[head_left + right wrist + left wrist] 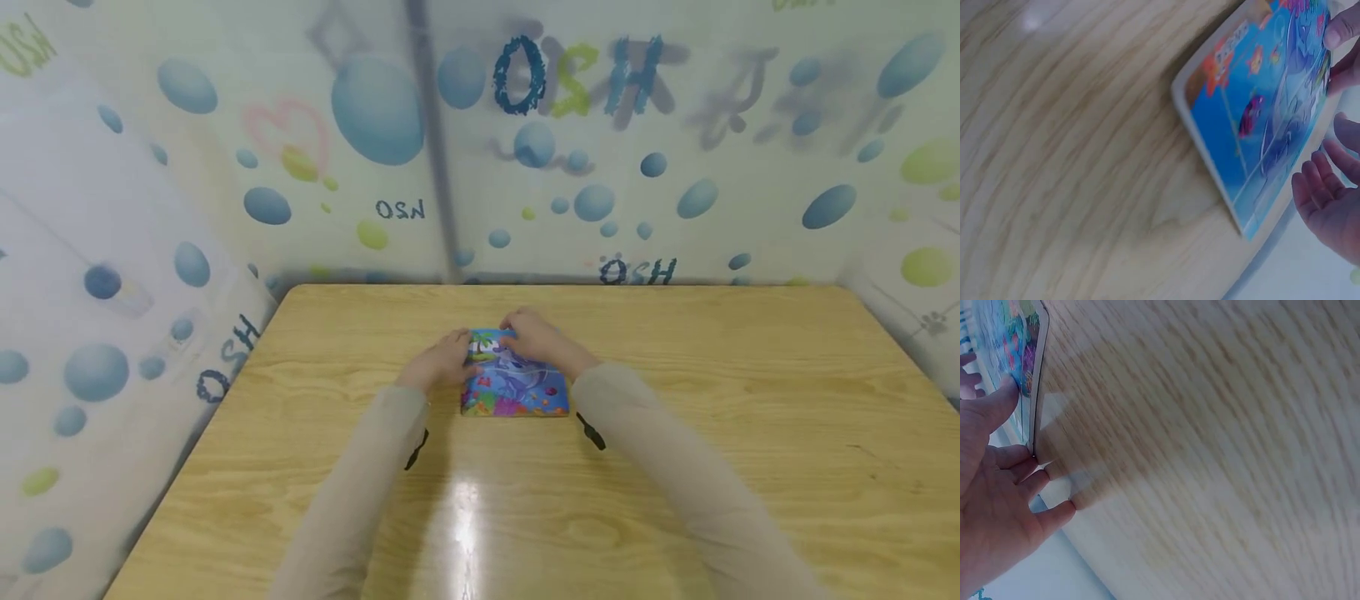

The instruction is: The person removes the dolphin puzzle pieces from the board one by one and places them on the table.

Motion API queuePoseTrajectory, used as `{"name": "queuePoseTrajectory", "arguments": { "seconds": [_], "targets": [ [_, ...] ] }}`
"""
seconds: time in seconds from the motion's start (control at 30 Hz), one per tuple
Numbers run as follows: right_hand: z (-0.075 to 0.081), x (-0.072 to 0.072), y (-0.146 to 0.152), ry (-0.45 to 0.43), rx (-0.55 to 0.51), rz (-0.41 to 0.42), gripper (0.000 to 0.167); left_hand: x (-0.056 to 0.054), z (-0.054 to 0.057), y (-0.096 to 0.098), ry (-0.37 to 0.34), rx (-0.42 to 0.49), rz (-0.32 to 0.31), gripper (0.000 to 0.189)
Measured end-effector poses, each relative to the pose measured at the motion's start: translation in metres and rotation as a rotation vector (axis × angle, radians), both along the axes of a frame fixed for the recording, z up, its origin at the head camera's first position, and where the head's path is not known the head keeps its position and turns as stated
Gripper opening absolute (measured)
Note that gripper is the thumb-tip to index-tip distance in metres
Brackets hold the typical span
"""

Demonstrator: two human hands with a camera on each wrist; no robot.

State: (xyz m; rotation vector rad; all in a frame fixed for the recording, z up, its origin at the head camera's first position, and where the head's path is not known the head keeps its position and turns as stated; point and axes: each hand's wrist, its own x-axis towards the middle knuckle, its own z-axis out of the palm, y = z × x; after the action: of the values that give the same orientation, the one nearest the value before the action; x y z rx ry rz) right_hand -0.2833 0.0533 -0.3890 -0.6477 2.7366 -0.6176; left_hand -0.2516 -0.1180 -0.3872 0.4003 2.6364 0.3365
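Note:
A thin, flat picture puzzle board (517, 387) lies on the table, printed with a purple dolphin, a palm tree and bright sea life. Lines like puzzle joints and a glossy surface show in the right wrist view. My left hand (444, 360) holds the board's left side, its thumb (1005, 403) on the picture and its fingertips at the edge and the tabletop. At the far edge is my right hand (542, 340); its fingers (1316, 181) are loosely bent, with a gap to the thumb. Whether these fingertips touch the board is not clear.
The board rests on a light wood-grain table (712, 433), toward its far side. Behind the table hangs a pale wall covering (487, 183) with blue and green dots and letters; a similar covering (90, 250) stands along the left.

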Motion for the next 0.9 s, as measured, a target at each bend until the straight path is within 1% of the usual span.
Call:
{"name": "queuePoseTrajectory", "arguments": {
  "seconds": [0.1,0.23,0.33,0.5,0.6,0.8,0.9],
  "targets": [
    [-0.003,0.001,-0.009,-0.011,0.0,0.024,0.039,0.002,-0.001,-0.001,0.001,-0.005,-0.004,0.07],
    [-0.008,0.002,-0.014,-0.058,0.018,0.017,0.05,0.003,-0.003,-0.001,0.005,0.004,-0.009,0.069],
    [-0.01,0.003,-0.015,-0.07,0.042,0.004,0.055,0.003,-0.005,-0.001,0.011,-0.004,-0.006,0.069],
    [-0.008,0.001,-0.017,-0.057,0.08,0.009,0.054,0.002,-0.003,0.0,0.015,-0.029,-0.001,0.068],
    [-0.005,0.0,-0.02,-0.071,0.093,0.01,0.052,0.002,-0.002,0.0,0.009,-0.04,0.006,0.068],
    [-0.001,-0.006,-0.024,-0.085,0.153,0.017,0.057,0.001,-0.001,-0.001,0.01,-0.028,0.002,0.069],
    [-0.001,-0.01,-0.027,-0.098,0.158,0.02,0.056,-0.001,-0.002,-0.002,0.011,-0.027,0.01,0.069]
  ]
}}
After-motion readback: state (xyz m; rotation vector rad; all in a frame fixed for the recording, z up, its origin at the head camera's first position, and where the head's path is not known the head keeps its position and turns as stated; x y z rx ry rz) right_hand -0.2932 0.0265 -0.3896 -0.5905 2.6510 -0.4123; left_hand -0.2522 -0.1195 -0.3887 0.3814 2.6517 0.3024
